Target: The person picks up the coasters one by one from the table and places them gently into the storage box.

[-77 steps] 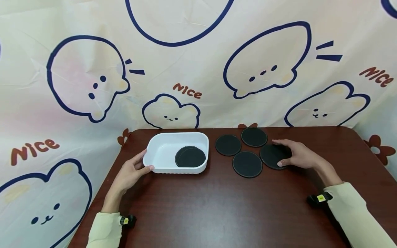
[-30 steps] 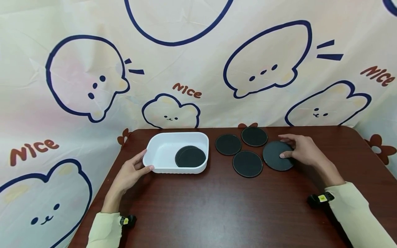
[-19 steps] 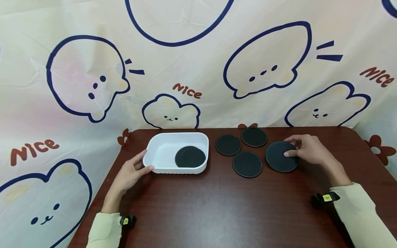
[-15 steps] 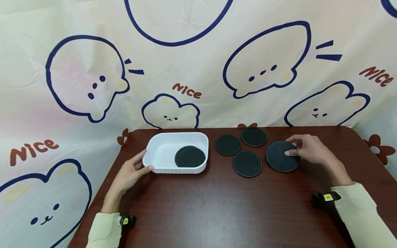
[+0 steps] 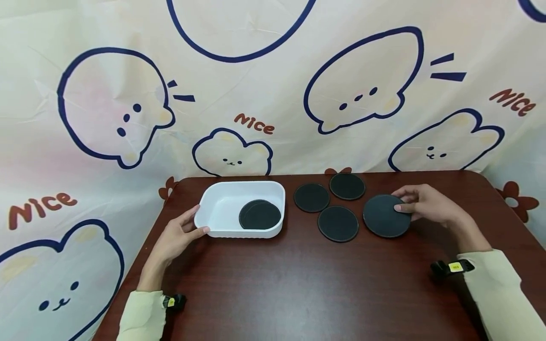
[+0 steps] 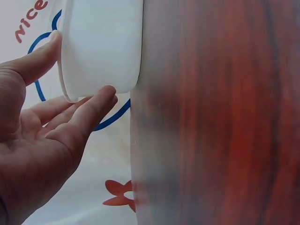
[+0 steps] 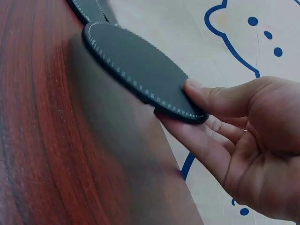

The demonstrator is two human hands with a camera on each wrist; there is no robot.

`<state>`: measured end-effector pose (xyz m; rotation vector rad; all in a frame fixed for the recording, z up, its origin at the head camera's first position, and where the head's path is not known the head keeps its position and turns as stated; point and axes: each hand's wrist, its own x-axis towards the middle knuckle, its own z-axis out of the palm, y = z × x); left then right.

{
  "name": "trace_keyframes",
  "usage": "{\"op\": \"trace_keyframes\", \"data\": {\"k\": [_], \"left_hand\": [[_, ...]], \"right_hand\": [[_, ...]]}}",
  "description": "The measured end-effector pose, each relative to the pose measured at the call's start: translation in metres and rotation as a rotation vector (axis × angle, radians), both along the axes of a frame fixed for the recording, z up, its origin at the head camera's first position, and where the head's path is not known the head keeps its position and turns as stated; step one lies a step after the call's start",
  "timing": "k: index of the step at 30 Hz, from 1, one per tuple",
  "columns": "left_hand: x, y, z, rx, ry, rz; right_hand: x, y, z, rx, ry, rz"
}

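Observation:
My right hand (image 5: 431, 203) pinches a round black coaster (image 5: 386, 217) by its right edge. The right wrist view shows pale stitching round this coaster (image 7: 136, 65), the thumb on its upper face and fingers beneath; it is tilted above the brown table. At the left end of a white plastic tray (image 5: 222, 234), my left hand (image 5: 172, 239) holds the corner. In the left wrist view the thumb lies at the tray's rim and the fingertips against its end wall (image 6: 101, 51). Overlapping black coasters (image 5: 260, 215) lie inside the tray, on its right side.
Between the tray and my right hand, three more black coasters lie flat on the table (image 5: 298, 284): a left one (image 5: 312, 197), a back one (image 5: 347, 186) and a front one (image 5: 338, 223). A printed curtain (image 5: 290, 151) hangs behind the table's far edge.
My right hand, earlier spread over the rightmost coaster, now pinches its edge and has raised and drawn it slightly right. My left hand and the tray have stayed put.

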<state>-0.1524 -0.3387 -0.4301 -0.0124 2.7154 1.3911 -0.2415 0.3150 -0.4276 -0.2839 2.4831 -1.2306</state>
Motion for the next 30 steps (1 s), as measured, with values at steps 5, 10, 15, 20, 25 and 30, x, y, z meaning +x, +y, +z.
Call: {"op": "trace_keyframes", "data": {"k": [5, 10, 15, 20, 25, 30], "left_hand": [[0.001, -0.002, 0.003, 0.01, -0.016, -0.003], [-0.001, -0.002, 0.005, -0.014, -0.005, -0.006], [-0.005, 0.0, 0.006, -0.036, 0.002, 0.014], [-0.008, 0.001, 0.006, -0.045, -0.013, 0.019], [-0.009, 0.002, 0.007, -0.061, -0.027, 0.021], [-0.009, 0.003, 0.006, -0.071, -0.034, 0.021]], "right_hand": [[0.002, -0.001, -0.001, -0.133, -0.068, 0.005], [0.007, -0.003, 0.003, -0.237, -0.094, 0.006], [0.01, -0.009, 0.007, -0.311, -0.131, 0.017], [0.012, -0.016, 0.007, -0.382, -0.174, 0.01], [0.014, -0.022, 0.006, -0.429, -0.189, 0.007], [0.015, -0.028, 0.007, -0.462, -0.181, 0.0]]}}
